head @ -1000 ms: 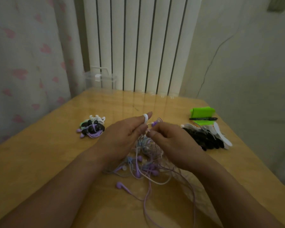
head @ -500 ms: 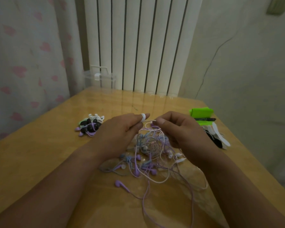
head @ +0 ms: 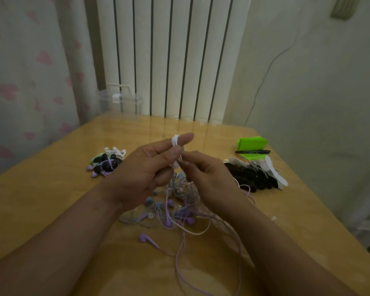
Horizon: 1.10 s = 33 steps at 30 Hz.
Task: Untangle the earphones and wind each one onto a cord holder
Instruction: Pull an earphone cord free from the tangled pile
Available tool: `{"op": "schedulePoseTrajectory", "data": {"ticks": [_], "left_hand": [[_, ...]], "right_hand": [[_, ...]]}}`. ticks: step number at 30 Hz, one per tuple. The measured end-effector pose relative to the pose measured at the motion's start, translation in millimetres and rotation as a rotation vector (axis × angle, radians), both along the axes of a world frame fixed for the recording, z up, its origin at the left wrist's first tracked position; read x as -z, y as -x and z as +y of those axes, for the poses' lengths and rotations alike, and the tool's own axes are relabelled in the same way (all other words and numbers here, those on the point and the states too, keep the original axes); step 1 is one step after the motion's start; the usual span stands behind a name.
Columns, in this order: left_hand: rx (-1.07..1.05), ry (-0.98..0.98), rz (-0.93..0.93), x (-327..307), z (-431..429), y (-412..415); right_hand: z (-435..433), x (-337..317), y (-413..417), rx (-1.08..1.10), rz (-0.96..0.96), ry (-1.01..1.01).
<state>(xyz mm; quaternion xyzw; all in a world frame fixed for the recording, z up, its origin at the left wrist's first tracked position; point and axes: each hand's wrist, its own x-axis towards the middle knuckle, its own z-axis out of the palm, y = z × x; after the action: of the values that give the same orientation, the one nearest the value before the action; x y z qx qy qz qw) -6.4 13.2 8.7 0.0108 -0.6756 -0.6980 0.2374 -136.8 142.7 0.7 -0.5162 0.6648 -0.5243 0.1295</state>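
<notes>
Our left hand (head: 143, 174) holds a thin white earphone cord (head: 175, 140) looped round its forefinger, and our right hand (head: 207, 178) pinches that cord just beside it. Our palms half hide the tangled heap of purple and blue earphones (head: 179, 212) beneath. The heap lies on the glossy yellow wooden table (head: 51, 199), between wound bundles (head: 107, 162) at left and flat black and white cord holders (head: 254, 174) near the right edge, with a white ribbed radiator (head: 169, 56) beyond.

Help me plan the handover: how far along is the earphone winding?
Done: a small pile of wound earphones lies on the left of the table. In hand: the left hand has a white cord looped round its forefinger, and the right hand pinches it. Left: a tangle of purple and blue earphones under the hands, and a stack of unused holders at right.
</notes>
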Motion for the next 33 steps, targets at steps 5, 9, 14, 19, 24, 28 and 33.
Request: {"op": "schedulePoseTrajectory", "data": {"ticks": [5, 9, 14, 19, 24, 28, 33], "left_hand": [[-0.242, 0.127, 0.011, 1.5, -0.6, 1.8], [-0.337, 0.385, -0.079, 4.6, -0.8, 2.9], [-0.309, 0.682, -0.190, 13.9, -7.9, 4.5], [-0.234, 0.737, -0.229, 13.7, -9.9, 1.9], [-0.176, 0.794, -0.259, 6.3, -3.5, -1.9], [-0.016, 0.598, -0.220, -0.3, -4.7, -7.1], [0.210, 0.278, -0.092, -5.7, -3.4, -10.3]], "right_hand": [[-1.4, 5.5, 0.2, 0.058, 0.137, -0.095], [-0.8, 3.6, -2.8, 0.068, 0.284, -0.156], [3.8, 1.0, -1.7, 0.098, 0.358, -0.116], [9.4, -9.1, 3.9, 0.182, 0.358, 0.003], [16.6, -18.1, 9.9, 0.130, 0.227, 0.158], [18.3, -23.2, 13.4, 0.032, 0.011, 0.229], [19.4, -22.3, 21.5, 0.030, -0.111, 0.195]]}}
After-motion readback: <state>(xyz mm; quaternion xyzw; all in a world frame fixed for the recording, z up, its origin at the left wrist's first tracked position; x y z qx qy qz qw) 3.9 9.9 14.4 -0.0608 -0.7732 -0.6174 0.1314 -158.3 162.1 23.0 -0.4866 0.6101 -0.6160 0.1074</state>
